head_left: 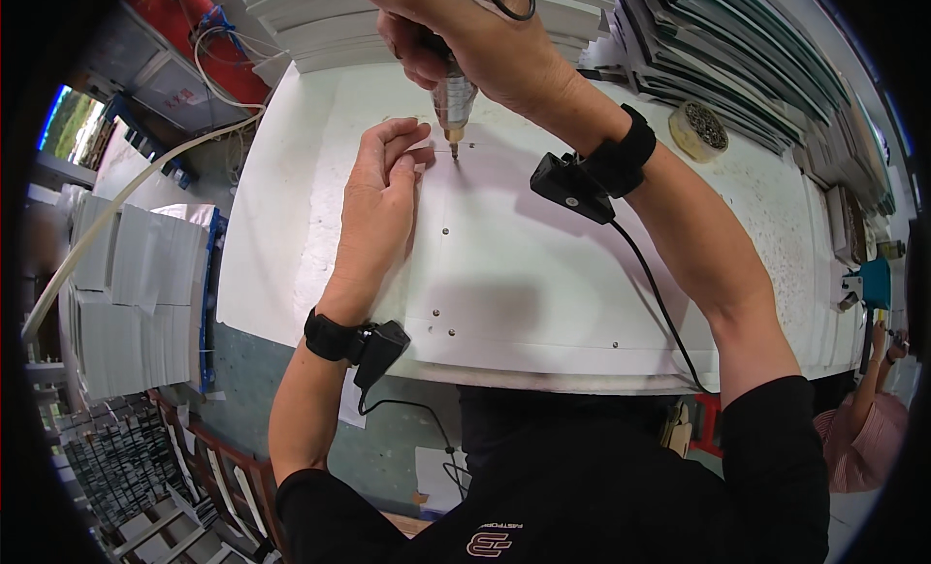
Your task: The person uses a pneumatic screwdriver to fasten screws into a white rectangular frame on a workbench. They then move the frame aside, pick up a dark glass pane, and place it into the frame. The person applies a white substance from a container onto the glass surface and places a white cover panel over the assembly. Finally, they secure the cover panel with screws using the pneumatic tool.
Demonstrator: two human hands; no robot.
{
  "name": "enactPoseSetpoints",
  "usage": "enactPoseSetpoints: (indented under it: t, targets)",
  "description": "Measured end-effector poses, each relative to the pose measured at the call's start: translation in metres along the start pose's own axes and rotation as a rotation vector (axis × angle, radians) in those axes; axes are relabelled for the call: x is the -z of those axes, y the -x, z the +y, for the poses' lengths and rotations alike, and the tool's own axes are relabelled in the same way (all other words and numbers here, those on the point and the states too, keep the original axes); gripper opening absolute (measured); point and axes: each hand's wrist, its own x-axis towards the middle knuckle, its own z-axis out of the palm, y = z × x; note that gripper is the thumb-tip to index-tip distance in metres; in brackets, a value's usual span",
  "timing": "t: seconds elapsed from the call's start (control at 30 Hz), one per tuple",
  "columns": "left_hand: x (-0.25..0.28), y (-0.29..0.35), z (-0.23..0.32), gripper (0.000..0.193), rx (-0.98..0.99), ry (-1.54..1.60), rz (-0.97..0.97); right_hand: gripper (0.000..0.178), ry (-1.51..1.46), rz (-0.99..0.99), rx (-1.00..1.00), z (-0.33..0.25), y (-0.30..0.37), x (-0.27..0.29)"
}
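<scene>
My right hand (pixel 436 40) is wrapped round a power screwdriver (pixel 454 100) with a silver body and a brass-coloured nose. Its bit points down at the white panel (pixel 543 273), near a small dark screw (pixel 471 145); whether the tip touches a screw I cannot make out. Just left of the bit, my left hand (pixel 385 181) rests along the panel's left side, fingers slightly bent and thumb apart, with nothing visible in it. More small screws (pixel 445 231) dot the panel toward its near edge. Both wrists carry a black strap with a small black device.
A round tub of small metal pieces (pixel 698 130) stands at the right, beside stacked dark-edged sheets (pixel 718 60). White panels (pixel 417 19) are piled behind the table (pixel 262 225). A pale hose (pixel 126 191) arcs at left, near more stacks (pixel 136 302). Another person (pixel 863 428) is at far right.
</scene>
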Motion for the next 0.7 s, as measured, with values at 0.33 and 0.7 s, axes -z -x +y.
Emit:
enactPoseSetpoints:
  t: [0.33,0.7]
  targets:
    - [0.003,-0.002,-0.005,0.037,0.047,0.110,-0.003,0.036,-0.014,-0.070,-0.059,0.018,0.005,-0.006]
    - [0.008,-0.006,-0.019,0.028,0.036,-0.020,0.048,0.027,0.498,-0.061,0.409,0.019,-0.031,-0.014]
